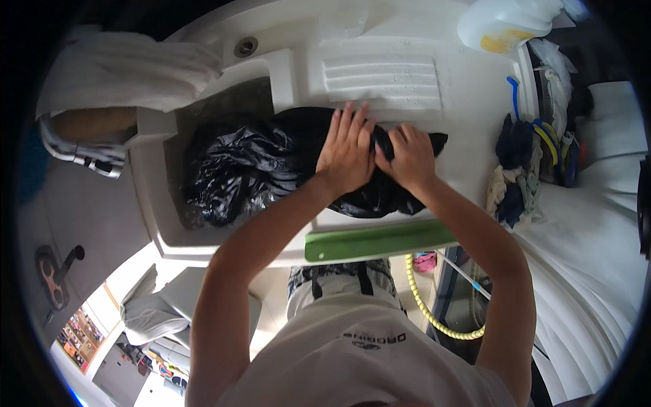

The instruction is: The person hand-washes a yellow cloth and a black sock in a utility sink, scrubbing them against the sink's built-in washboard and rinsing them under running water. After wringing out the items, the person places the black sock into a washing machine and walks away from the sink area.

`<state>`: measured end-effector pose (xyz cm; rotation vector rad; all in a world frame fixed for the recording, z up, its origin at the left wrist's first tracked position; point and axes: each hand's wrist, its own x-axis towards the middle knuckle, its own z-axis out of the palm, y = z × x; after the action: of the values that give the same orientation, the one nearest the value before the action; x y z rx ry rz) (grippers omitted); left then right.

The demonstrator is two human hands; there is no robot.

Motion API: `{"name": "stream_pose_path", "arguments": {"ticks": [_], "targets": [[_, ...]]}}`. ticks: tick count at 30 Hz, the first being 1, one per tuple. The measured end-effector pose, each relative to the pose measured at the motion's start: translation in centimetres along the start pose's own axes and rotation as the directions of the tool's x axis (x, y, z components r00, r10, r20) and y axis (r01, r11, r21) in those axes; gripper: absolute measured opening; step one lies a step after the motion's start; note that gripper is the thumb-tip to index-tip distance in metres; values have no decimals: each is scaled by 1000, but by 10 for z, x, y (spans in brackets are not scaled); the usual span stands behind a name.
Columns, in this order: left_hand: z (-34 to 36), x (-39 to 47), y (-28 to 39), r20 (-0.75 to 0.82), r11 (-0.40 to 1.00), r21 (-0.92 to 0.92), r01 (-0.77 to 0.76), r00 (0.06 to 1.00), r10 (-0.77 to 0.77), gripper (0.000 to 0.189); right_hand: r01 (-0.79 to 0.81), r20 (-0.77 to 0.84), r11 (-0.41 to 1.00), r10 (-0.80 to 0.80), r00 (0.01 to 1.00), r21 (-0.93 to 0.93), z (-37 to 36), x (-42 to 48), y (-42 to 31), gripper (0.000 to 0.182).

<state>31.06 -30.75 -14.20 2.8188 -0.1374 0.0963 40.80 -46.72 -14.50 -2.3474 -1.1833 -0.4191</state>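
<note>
A wet, shiny black garment (285, 152) stretches from the water in the laundry sink's basin (175, 224) onto the white washboard area at its right. My left hand (348, 147) lies flat on top of it, fingers extended and slightly apart. Right beside it, my right hand (409, 155) is closed around a bunched fold of the same black fabric, with a corner poking out past the fingers. The moulded washboard ridges (381, 76) show just beyond my hands. Part of the garment sits under water, and its exact kind cannot be made out.
A green strip (376, 241) lies along the sink's front edge. At the left are a chrome faucet (96, 163) and a draped white towel (137, 71). A white jug (503, 28) stands at the back right, above bunched cloths (513, 168). A yellow spiral hose (432, 315) hangs below.
</note>
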Motion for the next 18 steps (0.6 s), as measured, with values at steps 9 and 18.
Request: {"name": "stream_pose_path", "arguments": {"ticks": [9,18], "targets": [[19,127,-57,-450,962,129,240,879,-159,37,-29,-175,960,-21,984,-278,63,109,73,38],[-106,86,-45,-529,989,20,-147,838,136,57,315,-251,949,-312,916,-30,-63,120,38,40]]}}
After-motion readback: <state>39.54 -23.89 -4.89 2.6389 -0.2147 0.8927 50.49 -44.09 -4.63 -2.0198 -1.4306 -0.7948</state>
